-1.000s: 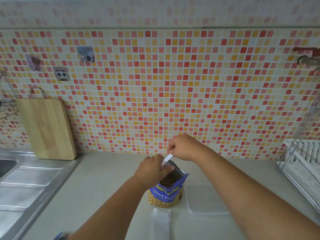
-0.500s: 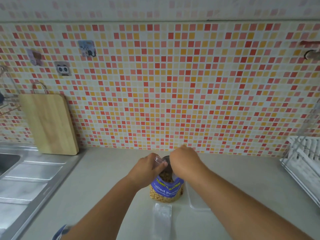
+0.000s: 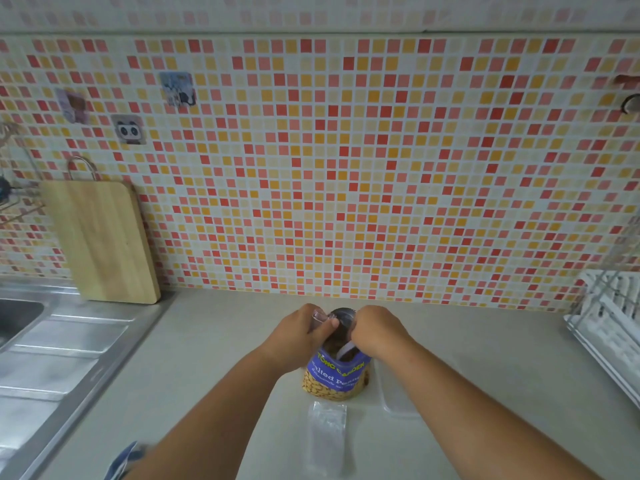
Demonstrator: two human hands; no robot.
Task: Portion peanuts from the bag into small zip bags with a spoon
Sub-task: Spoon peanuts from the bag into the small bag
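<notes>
Dipping into the soft peanut bag (image 3: 335, 377) upright on the counter (image 3: 207, 375), the right hand (image 3: 379, 332) grips the light, stiff spoon (image 3: 345, 350). The left hand (image 3: 299, 336) pinches a clear zip bag (image 3: 319, 315), probably limp and slippery, best held by its rim.

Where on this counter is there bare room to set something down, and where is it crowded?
Bare counter lies between the sink drainboard and the left hand, and between the right hand and the dish rack. It is crowded round the peanut bag, flat zip bag and clear tray.
</notes>
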